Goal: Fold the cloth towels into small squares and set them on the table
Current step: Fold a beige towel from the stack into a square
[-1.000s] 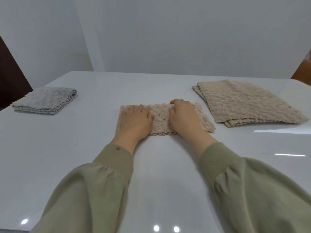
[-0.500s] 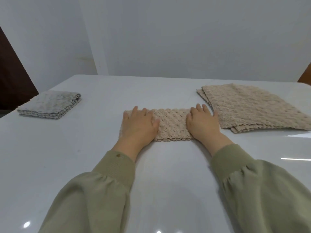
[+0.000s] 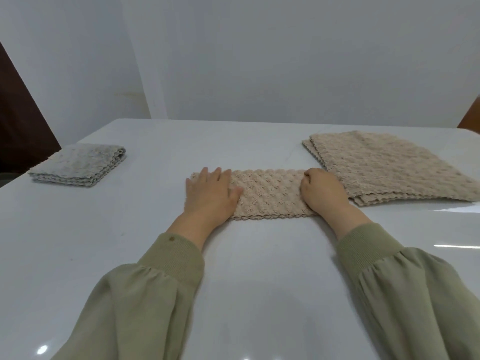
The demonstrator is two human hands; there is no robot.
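Left hand (image 3: 211,192) flat, fingers straight, right hand (image 3: 322,192) curled, gripping towel (image 3: 270,194) end

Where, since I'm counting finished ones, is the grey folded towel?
Head view: the grey folded towel lies by the table edge, far left of the left hand.

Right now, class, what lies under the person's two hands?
A folded beige towel on the table: the left hand presses flat on one end, the right hand curls on the other. The towel ends beneath them are hidden.
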